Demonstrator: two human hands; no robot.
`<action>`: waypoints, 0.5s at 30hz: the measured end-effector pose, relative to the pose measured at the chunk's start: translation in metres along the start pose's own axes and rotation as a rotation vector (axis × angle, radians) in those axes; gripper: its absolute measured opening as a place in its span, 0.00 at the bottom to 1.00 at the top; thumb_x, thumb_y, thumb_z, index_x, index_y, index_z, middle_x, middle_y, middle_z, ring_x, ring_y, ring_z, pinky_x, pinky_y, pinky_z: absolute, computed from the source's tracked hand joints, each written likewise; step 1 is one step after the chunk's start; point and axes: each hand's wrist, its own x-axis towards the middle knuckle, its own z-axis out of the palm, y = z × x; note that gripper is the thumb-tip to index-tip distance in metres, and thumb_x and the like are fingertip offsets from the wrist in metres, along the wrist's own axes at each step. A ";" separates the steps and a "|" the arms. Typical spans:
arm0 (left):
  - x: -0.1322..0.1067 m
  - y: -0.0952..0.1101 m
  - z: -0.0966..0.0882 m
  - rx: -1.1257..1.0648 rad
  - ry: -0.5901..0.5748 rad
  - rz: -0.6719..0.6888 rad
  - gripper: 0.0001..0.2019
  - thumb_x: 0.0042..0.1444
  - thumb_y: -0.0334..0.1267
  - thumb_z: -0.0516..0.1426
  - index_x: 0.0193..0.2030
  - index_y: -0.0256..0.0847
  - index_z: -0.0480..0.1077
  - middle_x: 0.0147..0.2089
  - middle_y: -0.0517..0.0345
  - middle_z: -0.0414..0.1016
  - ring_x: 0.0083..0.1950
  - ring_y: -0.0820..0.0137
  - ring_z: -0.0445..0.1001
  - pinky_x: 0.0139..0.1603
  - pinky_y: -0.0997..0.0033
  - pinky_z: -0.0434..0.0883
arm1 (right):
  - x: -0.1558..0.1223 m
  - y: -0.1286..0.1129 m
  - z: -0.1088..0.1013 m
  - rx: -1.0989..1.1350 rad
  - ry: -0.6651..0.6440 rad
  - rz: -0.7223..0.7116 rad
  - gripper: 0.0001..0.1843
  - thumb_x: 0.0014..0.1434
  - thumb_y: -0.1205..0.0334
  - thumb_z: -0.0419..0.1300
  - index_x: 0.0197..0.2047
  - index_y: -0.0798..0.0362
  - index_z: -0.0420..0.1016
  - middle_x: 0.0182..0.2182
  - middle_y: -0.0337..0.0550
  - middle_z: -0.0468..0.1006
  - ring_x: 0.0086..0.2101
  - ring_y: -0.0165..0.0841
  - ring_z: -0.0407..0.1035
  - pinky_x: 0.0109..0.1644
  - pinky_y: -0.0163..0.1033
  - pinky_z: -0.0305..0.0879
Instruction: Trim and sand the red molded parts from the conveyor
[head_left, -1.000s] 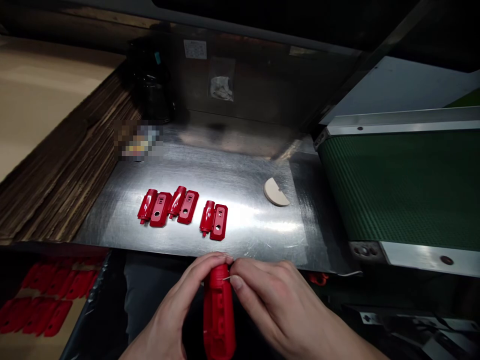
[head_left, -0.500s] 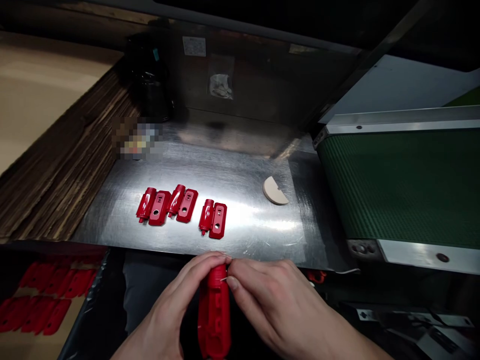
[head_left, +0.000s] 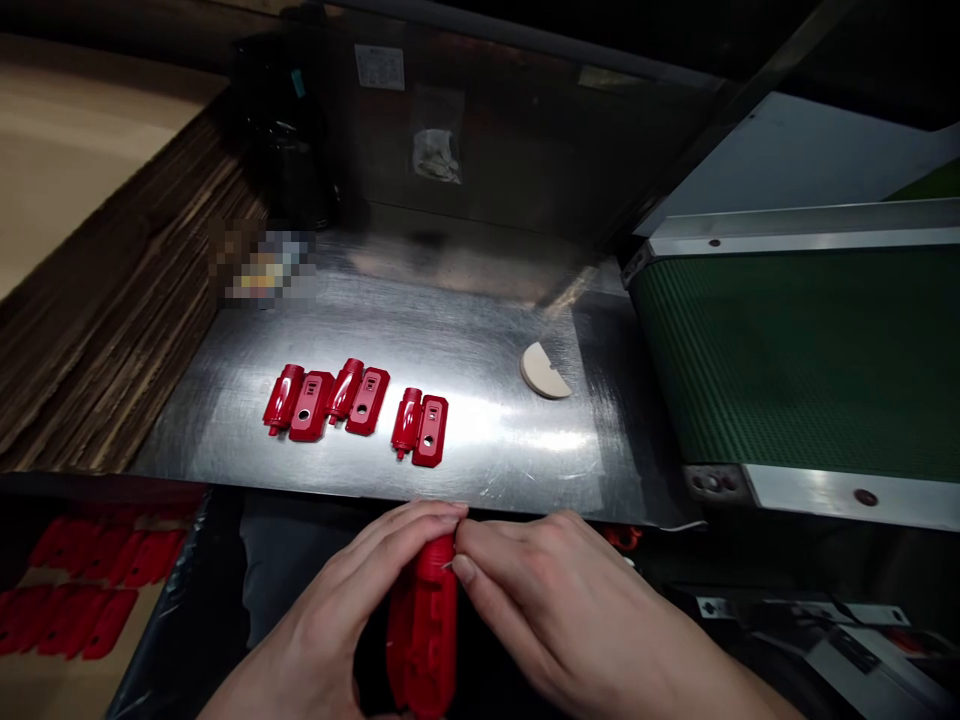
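Note:
Both my hands hold one red plastic part (head_left: 422, 630) upright below the front edge of the metal table (head_left: 487, 330). My left hand (head_left: 352, 600) wraps its fingers around the part's upper end. My right hand (head_left: 555, 600) pinches at the top of the same part with thumb and forefinger; a thin pale sliver shows at the pinch. Three red two-piece parts lie in a row on the table: the left one (head_left: 294, 402), the middle one (head_left: 358, 396) and the right one (head_left: 420, 428).
A tan half-disc (head_left: 544, 371) lies on the table's right side. A green conveyor belt (head_left: 795, 350) runs along the right. Stacked cardboard (head_left: 112, 330) borders the left. Several red parts (head_left: 82, 590) fill a box at lower left. A dark object (head_left: 285, 130) stands at the back.
The view has drifted a little, so the table and parts sit slightly higher and further left. Both hands stay on the red part with the same grip.

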 end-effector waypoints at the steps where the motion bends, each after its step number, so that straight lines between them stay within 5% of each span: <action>1: 0.000 -0.001 0.000 0.015 -0.011 -0.003 0.58 0.50 0.46 0.78 0.81 0.67 0.51 0.77 0.57 0.70 0.75 0.52 0.72 0.74 0.58 0.70 | 0.000 0.000 0.000 -0.001 -0.004 0.004 0.12 0.79 0.62 0.50 0.39 0.47 0.64 0.32 0.31 0.77 0.28 0.30 0.71 0.33 0.40 0.54; 15: -0.006 -0.008 0.003 0.086 -0.069 0.004 0.61 0.49 0.38 0.76 0.82 0.62 0.46 0.80 0.57 0.65 0.79 0.55 0.67 0.76 0.61 0.65 | -0.003 0.001 -0.002 0.054 -0.023 0.024 0.12 0.80 0.60 0.49 0.39 0.47 0.63 0.31 0.31 0.76 0.27 0.29 0.68 0.34 0.37 0.57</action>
